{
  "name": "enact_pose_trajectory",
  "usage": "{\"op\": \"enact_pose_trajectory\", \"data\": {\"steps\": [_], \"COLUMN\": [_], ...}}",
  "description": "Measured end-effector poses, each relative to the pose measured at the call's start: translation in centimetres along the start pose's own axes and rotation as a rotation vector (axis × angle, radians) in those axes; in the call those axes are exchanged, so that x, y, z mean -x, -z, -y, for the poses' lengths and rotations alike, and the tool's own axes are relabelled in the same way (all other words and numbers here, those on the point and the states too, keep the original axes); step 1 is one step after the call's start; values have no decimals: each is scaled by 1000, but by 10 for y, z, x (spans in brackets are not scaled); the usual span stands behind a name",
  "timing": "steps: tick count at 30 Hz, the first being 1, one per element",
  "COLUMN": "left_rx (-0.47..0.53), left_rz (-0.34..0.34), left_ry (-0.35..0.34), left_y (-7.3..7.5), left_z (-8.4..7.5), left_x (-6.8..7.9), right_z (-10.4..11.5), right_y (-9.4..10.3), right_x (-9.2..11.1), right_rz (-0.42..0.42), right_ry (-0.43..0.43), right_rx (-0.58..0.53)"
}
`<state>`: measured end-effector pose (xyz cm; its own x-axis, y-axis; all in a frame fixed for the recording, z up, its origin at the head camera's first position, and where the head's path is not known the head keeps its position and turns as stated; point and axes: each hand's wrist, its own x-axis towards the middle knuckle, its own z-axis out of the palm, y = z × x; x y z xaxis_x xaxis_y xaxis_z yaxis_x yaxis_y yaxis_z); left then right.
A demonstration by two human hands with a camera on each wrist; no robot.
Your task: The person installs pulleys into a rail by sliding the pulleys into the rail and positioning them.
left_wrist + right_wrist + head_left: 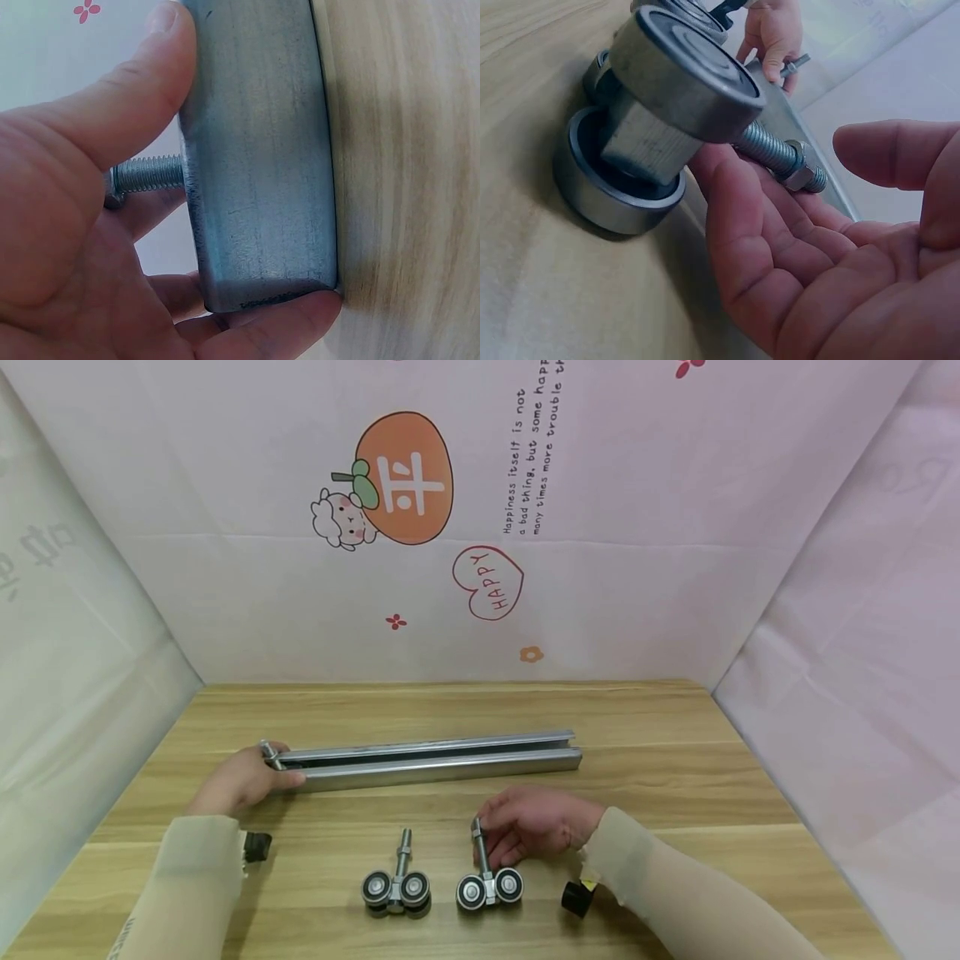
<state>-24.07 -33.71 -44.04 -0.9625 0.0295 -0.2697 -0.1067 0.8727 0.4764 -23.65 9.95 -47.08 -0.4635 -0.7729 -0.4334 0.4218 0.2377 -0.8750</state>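
Note:
At the left end of a steel channel rail (pixel 442 768), my left hand (pixel 243 781) grips it, thumb along the near side wall. A threaded bolt (pixel 150 174) sticks up from the rail's slot between thumb and fingers; what it joins inside is hidden. My right hand (pixel 536 822) is beside the right roller trolley (pixel 489 887), which stands on its wheels with its bolt up. In the right wrist view its fingers (pixel 739 217) lie loosely bent behind the threaded bolt (pixel 769 148), and the thumb is held apart from it.
A second roller trolley (pixel 396 889) stands upright on the wooden table (pixel 315 877), left of the first. Beyond the rail, a printed white cloth (pixel 300 610) hangs at the table's back edge, with more cloth down both sides.

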Motion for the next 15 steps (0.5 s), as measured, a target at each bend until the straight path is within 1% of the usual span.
{"op": "enact_pose_trajectory", "data": {"steps": [3, 11, 15], "left_rx": [-4, -13, -21], "left_rz": [1, 4, 4], "left_ry": [-4, -4, -6], "left_y": [0, 1, 1], "left_z": [0, -1, -1], "left_x": [0, 0, -1], "right_z": [1, 3, 3], "right_y": [2, 2, 0], "right_x": [1, 1, 0], "right_rz": [-8, 3, -12], "right_ry": [9, 7, 10], "right_rx": [-3, -5, -5]}}
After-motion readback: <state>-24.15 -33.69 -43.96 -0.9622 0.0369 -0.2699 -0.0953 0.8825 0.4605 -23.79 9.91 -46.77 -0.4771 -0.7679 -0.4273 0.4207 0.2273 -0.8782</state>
